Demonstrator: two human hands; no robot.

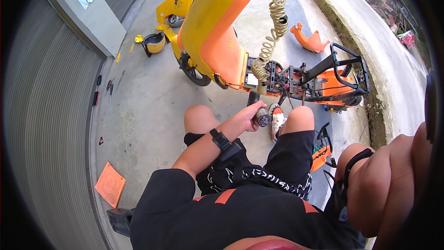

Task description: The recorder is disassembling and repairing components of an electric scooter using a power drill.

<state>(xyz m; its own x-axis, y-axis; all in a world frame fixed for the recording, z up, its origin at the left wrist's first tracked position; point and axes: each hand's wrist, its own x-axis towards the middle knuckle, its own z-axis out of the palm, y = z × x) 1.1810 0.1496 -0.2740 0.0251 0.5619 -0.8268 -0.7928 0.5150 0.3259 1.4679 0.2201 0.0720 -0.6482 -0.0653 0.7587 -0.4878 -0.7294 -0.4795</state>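
In my left hand (pixel 253 119) is a dark cylindrical tool (pixel 263 120), held between my knees, with a beige coiled hose (pixel 273 37) reaching down to its upper end. My right hand (pixel 384 180) is raised very close to the camera at the lower right, fingers bent and closed; whatever is inside them is hidden. Just beyond the tool stands a partly stripped yellow-and-orange scooter (pixel 212 32), its black frame (pixel 314 76), rear rack (pixel 351 67) and wiring exposed.
A yellow body panel (pixel 171 7), yellow helmet (pixel 155 45) and screwdrivers (pixel 111 90) lie leftward, near ribbed shutters (pixel 51 129). An orange mat (pixel 110 183) is at lower left. Orange parts lie rightward (pixel 307 39), (pixel 321 157), beside a raised concrete edge (pixel 351 32).
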